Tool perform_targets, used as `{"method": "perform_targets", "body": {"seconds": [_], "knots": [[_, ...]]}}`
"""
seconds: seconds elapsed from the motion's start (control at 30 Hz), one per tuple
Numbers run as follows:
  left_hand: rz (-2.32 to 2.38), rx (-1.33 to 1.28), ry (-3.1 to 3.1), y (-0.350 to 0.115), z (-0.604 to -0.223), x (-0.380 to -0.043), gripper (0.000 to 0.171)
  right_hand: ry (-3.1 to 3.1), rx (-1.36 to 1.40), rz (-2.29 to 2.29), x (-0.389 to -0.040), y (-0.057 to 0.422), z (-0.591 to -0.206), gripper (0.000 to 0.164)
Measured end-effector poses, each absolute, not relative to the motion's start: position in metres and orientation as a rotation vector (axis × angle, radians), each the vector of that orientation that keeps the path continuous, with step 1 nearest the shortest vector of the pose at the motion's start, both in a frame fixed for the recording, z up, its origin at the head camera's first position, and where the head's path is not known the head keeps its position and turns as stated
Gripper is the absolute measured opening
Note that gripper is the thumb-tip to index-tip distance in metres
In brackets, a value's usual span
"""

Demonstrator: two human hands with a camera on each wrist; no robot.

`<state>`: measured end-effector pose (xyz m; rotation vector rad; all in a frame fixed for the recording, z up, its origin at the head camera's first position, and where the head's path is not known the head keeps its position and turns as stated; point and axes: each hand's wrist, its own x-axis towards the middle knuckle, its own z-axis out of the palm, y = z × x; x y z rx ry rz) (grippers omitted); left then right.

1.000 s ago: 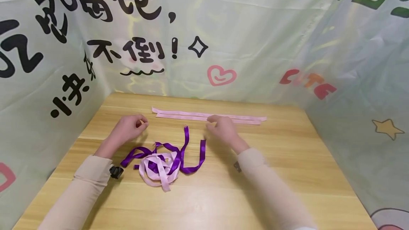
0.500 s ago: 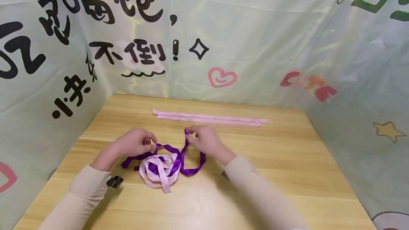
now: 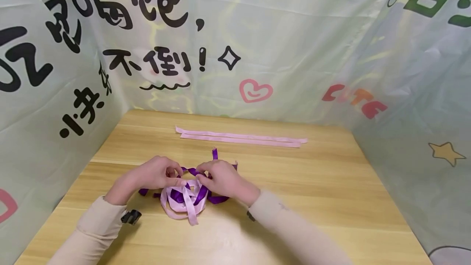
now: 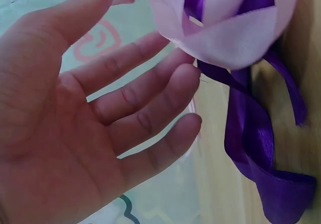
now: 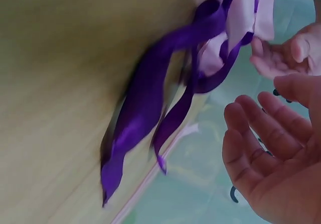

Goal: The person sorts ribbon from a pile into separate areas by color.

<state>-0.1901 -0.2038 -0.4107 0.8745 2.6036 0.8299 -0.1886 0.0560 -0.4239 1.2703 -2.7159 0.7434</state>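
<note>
A loose tangle of pink ribbon and purple ribbon lies on the table, left of the middle in the head view. My left hand is at the tangle's left side, its thumb close to the pink loops. From the right, my right hand reaches over the purple strands and hides part of them. Both wrist views show relaxed, slightly bent fingers with nothing gripped. Pink loops sit by the left fingertips in the left wrist view. Purple tails stretch beside the right hand in the right wrist view.
Two straight pink strips lie side by side farther back on the wooden table. A printed cloth with lettering and drawings encloses the table at the back and both sides.
My right hand has come left and nearer from the pink strips, passing the upright purple end, to the tangle. My left hand has moved right and down to the tangle's edge.
</note>
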Motion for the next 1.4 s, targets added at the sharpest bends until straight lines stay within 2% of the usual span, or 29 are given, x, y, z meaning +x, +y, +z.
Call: {"method": "perform_targets", "body": {"seconds": [0.2, 0.5, 0.67, 0.97, 1.17, 1.4], "knots": [[0.848, 0.957, 2.531, -0.201, -0.406, -0.186, 0.026, -2.688, 1.343, 0.907, -0.183, 0.048, -0.425, 0.017], [0.812, 0.943, 2.513, -0.196, -0.412, -0.184, 0.005, -2.775, 1.351, 0.919, -0.177, 0.037, -0.430, 0.014], [0.810, 0.964, 2.556, -0.196, -0.416, -0.184, 0.016, -2.832, 1.334, 0.845, -0.173, 0.033, -0.436, 0.015], [0.939, 0.995, 2.654, -0.197, -0.415, -0.188, 0.011, -2.731, 1.233, 0.940, -0.178, 0.035, -0.433, 0.012], [1.027, 0.902, 2.668, -0.197, -0.412, -0.189, 0.009, -2.676, 1.065, 1.131, -0.188, 0.043, -0.428, 0.011], [1.048, 0.796, 2.765, -0.201, -0.411, -0.190, 0.013, -2.644, 0.913, 1.153, -0.200, 0.055, -0.423, 0.012]]}}
